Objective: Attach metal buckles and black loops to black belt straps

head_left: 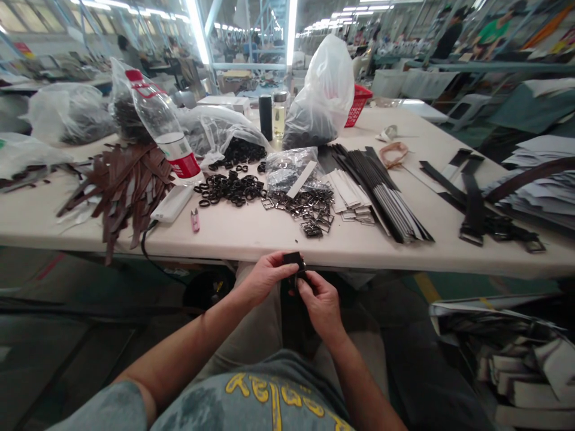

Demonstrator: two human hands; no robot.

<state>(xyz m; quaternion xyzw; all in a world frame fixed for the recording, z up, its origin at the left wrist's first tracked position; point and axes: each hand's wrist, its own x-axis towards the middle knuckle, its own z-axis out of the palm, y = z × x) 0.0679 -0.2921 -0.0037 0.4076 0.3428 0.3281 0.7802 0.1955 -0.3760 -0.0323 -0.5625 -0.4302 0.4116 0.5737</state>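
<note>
My left hand and my right hand meet just below the table's front edge, above my lap. Both pinch the end of a black strap, which hangs down between my knees. A small dark fitting sits between my fingertips; I cannot make out what it is. On the table straight ahead lie a heap of metal buckles, a pile of black rings and a fan of black straps.
Brown straps lie at the left beside a tilted plastic bottle. Plastic bags of parts stand behind, a red basket farther back. Finished black belts lie at the right. Paper stacks sit low right. A pink clipper lies near the edge.
</note>
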